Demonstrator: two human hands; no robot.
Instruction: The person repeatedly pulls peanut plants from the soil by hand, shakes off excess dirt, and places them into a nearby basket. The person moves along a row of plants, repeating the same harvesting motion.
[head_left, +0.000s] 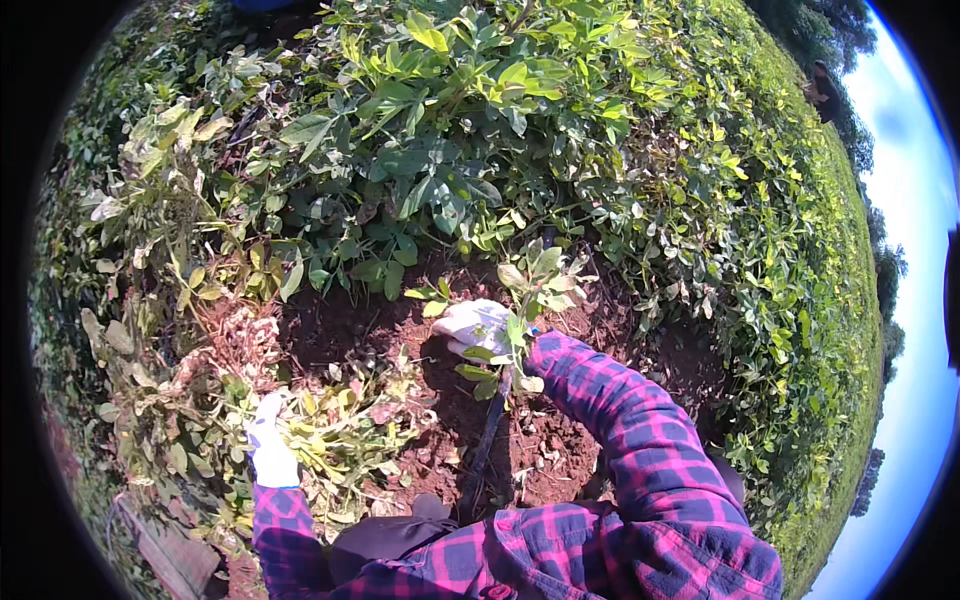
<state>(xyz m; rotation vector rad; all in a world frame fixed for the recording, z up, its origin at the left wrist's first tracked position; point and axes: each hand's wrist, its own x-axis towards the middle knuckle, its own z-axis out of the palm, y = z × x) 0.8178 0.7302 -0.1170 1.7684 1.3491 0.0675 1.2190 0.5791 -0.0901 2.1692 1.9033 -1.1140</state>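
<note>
My left hand (271, 442), in a white glove, is at the lower left with its fingers around the stems of a bunch of uprooted peanut plants (322, 442). Roots and pale pods (247, 330) show just above that hand. My right hand (480, 326), also gloved in white, is low over the reddish soil near the middle. Leaves of a small upright plant (540, 277) partly cover it, and its fingertips point left. Whether it holds anything cannot be made out.
Dense rows of leafy peanut plants (435, 150) rise beyond the strip of bare red soil (555, 450). A dark hose (491, 427) runs along the soil towards me. A flat brownish object (176, 555) lies at the lower left. Trees (885, 277) stand at the right.
</note>
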